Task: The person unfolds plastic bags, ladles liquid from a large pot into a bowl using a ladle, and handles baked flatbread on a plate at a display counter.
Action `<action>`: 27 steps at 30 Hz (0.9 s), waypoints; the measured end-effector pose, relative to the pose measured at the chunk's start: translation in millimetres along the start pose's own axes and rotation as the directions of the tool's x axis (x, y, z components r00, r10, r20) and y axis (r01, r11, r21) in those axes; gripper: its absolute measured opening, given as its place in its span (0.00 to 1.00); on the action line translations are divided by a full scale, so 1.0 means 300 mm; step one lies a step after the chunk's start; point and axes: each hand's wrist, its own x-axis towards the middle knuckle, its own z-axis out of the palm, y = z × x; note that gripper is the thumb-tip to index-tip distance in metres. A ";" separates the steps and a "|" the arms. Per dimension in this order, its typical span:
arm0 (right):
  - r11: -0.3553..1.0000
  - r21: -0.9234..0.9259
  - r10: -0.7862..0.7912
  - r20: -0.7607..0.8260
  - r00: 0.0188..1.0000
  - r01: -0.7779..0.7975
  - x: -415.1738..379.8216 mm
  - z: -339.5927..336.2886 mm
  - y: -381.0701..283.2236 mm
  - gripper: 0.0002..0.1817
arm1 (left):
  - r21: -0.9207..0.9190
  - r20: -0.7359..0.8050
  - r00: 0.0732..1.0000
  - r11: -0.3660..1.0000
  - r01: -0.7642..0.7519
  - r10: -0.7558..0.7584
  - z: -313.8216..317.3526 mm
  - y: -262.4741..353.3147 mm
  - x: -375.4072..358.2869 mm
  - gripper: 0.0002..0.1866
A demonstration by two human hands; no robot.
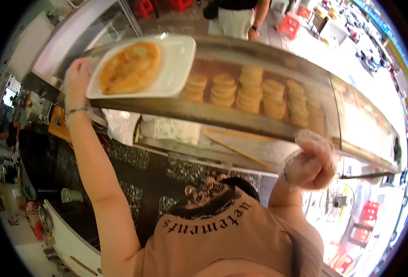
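Note:
In a clear plastic glove, my left hand (78,83) grips the left edge of a white rectangular plate (177,60). A round, browned flatbread (131,67) lies on it. The plate is held over the left part of the glass-topped counter case (259,51). Over at the right, my right hand (311,161), gloved too, is by the front edge of the case with its fingers curled in. Whether anything is inside those fingers cannot be made out. Under the glass, several stacks of round flat cakes (249,92) stand nearest to the plate and that hand.
A person (231,21) stands across the counter. Below the case, a lower shelf holds a green-printed paper (176,129) and a thin wooden stick (238,152). A white plastic bag (121,124) hangs near the left end. Red stools (289,25) are beyond the counter.

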 end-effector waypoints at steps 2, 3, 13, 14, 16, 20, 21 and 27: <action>0.985 0.169 0.059 -0.065 0.996 -0.047 -0.020 -0.010 0.004 0.12 | 0.004 -0.007 1.000 1.000 -0.013 0.014 0.006 -0.028 0.019 0.16; 0.946 0.304 0.101 0.060 0.993 -0.114 -0.039 -0.083 0.026 0.15 | 0.014 -0.001 1.000 1.000 0.011 -0.011 -0.002 -0.005 0.010 0.17; 0.900 -0.435 -0.131 -0.188 0.973 0.037 -0.026 -0.457 0.232 0.09 | -0.180 0.084 0.989 0.975 0.131 -0.118 -0.009 0.003 0.018 0.16; 0.829 -0.555 -0.146 -0.089 0.985 0.072 -0.014 -0.459 0.230 0.09 | -0.178 0.085 0.989 0.975 0.132 -0.119 -0.009 -0.018 0.038 0.16; 0.687 -0.718 -0.079 0.080 0.994 0.112 -0.041 -0.478 0.253 0.13 | -0.134 0.117 0.991 0.987 0.087 -0.071 -0.013 -0.005 0.045 0.17; 0.818 -0.569 -0.124 -0.026 0.992 0.087 -0.056 -0.479 0.299 0.13 | -0.196 0.054 0.997 0.979 0.060 -0.051 -0.008 0.002 0.012 0.18; 0.832 -0.554 -0.096 -0.080 0.992 0.036 -0.061 -0.473 0.303 0.13 | -0.181 0.075 0.997 0.983 0.043 -0.030 -0.014 0.005 0.015 0.20; 0.914 -0.394 -0.144 -0.100 0.985 0.094 -0.064 -0.480 0.328 0.11 | -0.084 0.084 0.988 0.987 0.138 -0.131 -0.021 0.020 0.006 0.24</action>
